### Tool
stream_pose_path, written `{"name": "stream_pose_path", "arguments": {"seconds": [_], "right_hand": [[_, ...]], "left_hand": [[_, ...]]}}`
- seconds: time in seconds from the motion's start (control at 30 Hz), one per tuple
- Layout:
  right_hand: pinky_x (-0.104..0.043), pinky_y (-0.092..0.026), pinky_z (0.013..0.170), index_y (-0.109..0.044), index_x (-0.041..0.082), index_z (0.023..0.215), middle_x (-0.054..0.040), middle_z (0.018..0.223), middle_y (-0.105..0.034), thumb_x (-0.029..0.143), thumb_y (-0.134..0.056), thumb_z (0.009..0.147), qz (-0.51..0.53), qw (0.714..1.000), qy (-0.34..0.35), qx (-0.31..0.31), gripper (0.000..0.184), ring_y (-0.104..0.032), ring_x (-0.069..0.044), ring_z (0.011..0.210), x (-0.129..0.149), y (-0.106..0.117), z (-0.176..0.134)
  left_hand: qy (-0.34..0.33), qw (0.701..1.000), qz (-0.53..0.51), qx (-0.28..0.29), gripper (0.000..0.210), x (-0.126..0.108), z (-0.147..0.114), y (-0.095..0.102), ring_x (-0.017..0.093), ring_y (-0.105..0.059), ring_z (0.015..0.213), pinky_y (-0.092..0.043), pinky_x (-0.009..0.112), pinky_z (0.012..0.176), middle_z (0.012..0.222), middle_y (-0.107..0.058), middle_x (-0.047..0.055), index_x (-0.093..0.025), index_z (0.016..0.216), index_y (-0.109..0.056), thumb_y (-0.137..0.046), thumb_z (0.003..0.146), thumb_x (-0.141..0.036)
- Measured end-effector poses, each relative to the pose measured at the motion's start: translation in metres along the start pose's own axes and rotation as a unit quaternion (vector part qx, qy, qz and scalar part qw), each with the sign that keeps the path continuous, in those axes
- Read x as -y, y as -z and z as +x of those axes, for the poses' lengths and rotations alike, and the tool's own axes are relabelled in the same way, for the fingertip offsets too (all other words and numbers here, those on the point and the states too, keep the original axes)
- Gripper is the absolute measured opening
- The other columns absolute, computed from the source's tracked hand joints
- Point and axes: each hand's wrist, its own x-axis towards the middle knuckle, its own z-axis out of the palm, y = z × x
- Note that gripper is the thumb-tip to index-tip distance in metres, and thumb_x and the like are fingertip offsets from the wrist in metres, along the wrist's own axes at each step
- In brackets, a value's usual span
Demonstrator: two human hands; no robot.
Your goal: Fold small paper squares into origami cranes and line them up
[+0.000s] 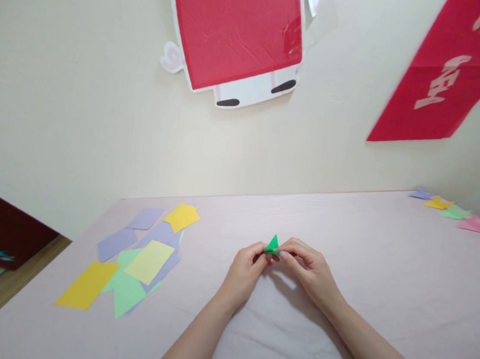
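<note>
A small folded piece of bright green paper (274, 244) is held up between both hands over the cloth, one pointed corner upward. My left hand (246, 266) pinches its left side between thumb and fingers. At its right side, the thumb and index finger of my right hand (308, 266) close on the paper. Fingers cover its lower part, so the full folded shape cannot be made out.
Loose paper sheets, among them a yellow sheet (89, 285), a purple sheet (117, 244) and a mint green sheet (125, 297), overlap on the pinkish cloth (198, 328) at left. Folded paper pieces (455, 212) line the far right edge. A wall (106, 112) rises behind.
</note>
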Motion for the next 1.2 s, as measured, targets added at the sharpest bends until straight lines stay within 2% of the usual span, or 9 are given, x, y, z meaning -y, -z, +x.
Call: {"name": "stream_pose_path", "arguments": {"seconds": [0.13,0.27,0.53,0.7,0.8,0.97,1.03,1.1,1.2], "right_hand": [[-0.03,-0.044,0.076,-0.069,0.02,0.08,-0.0046,0.081,-0.066,0.031,-0.051,0.095,-0.005,1.0,-0.002,0.0,0.026,-0.06,-0.018,0.081,0.0,0.0,0.0],[-0.03,-0.044,0.069,-0.068,0.02,0.085,-0.0039,0.078,-0.063,0.031,-0.056,0.092,-0.043,0.999,0.001,-0.015,0.018,-0.057,-0.018,0.074,-0.002,-0.003,0.0],[-0.031,-0.045,0.071,-0.065,0.022,0.086,-0.0043,0.082,-0.061,0.023,-0.058,0.09,-0.15,0.984,0.076,-0.051,0.008,-0.056,-0.02,0.082,-0.002,-0.004,0.001],[-0.033,-0.045,0.072,-0.062,0.022,0.085,-0.005,0.084,-0.061,0.021,-0.056,0.091,-0.185,0.976,0.097,-0.065,0.008,-0.055,-0.021,0.085,-0.003,-0.002,0.001],[-0.034,-0.045,0.074,-0.062,0.022,0.087,-0.0053,0.086,-0.061,0.018,-0.056,0.091,-0.197,0.974,0.097,-0.051,0.007,-0.054,-0.021,0.086,-0.003,-0.004,0.001],[-0.033,-0.046,0.073,-0.062,0.021,0.086,-0.0048,0.084,-0.062,0.017,-0.056,0.09,-0.208,0.972,0.097,-0.053,0.009,-0.056,-0.021,0.084,0.005,-0.001,0.0],[-0.032,-0.046,0.073,-0.061,0.022,0.082,-0.0039,0.081,-0.063,0.018,-0.056,0.089,-0.222,0.971,0.069,-0.063,0.009,-0.057,-0.02,0.082,0.005,0.012,-0.002],[-0.032,-0.046,0.072,-0.061,0.022,0.08,-0.0028,0.078,-0.063,0.021,-0.056,0.088,-0.252,0.964,0.02,-0.079,0.01,-0.057,-0.02,0.08,0.0,0.04,-0.008],[-0.032,-0.046,0.069,-0.064,0.021,0.079,-0.0042,0.082,-0.065,0.027,-0.056,0.086,-0.31,0.94,-0.053,-0.133,0.011,-0.059,-0.021,0.08,-0.016,0.111,-0.034]], "left_hand": [[0.0,1.0,0.005,0.001,0.023,0.0,0.0,0.001,0.016,-0.054,0.075,-0.04,0.024,0.07,0.077,-0.063,0.001,-0.017,0.085,-0.071,-0.049,0.088,-0.025],[0.005,1.0,0.025,-0.002,0.022,-0.003,-0.001,0.0,0.016,-0.053,0.074,-0.04,0.024,0.069,0.074,-0.061,0.001,-0.016,0.082,-0.069,-0.05,0.087,-0.026],[0.006,1.0,0.011,0.006,0.026,-0.01,-0.001,-0.002,0.018,-0.055,0.082,-0.042,0.025,0.076,0.079,-0.063,0.002,-0.017,0.089,-0.071,-0.046,0.086,-0.024],[0.037,0.999,-0.004,-0.024,0.024,0.0,-0.001,-0.003,0.014,-0.052,0.068,-0.04,0.023,0.065,0.073,-0.061,0.001,-0.015,0.084,-0.067,-0.056,0.085,-0.037],[0.038,0.998,0.004,-0.042,0.022,0.006,-0.001,-0.005,0.013,-0.05,0.067,-0.039,0.023,0.064,0.073,-0.061,0.0,-0.015,0.082,-0.066,-0.059,0.083,-0.036],[0.026,0.998,0.043,-0.03,0.019,-0.001,-0.001,-0.006,0.014,-0.052,0.068,-0.04,0.024,0.064,0.076,-0.064,0.001,-0.016,0.085,-0.067,-0.058,0.083,-0.032],[0.024,0.997,0.073,-0.033,0.02,-0.004,-0.002,-0.006,0.015,-0.055,0.07,-0.042,0.025,0.066,0.079,-0.066,0.002,-0.017,0.092,-0.069,-0.058,0.082,-0.031],[0.025,0.993,0.099,-0.052,0.021,-0.003,-0.002,-0.005,0.017,-0.057,0.072,-0.043,0.026,0.068,0.077,-0.065,0.002,-0.017,0.091,-0.069,-0.059,0.081,-0.033],[0.032,0.992,0.115,-0.045,0.024,0.004,-0.001,-0.002,0.018,-0.059,0.075,-0.044,0.027,0.07,0.081,-0.067,0.003,-0.019,0.094,-0.069,-0.058,0.083,-0.038]]}}
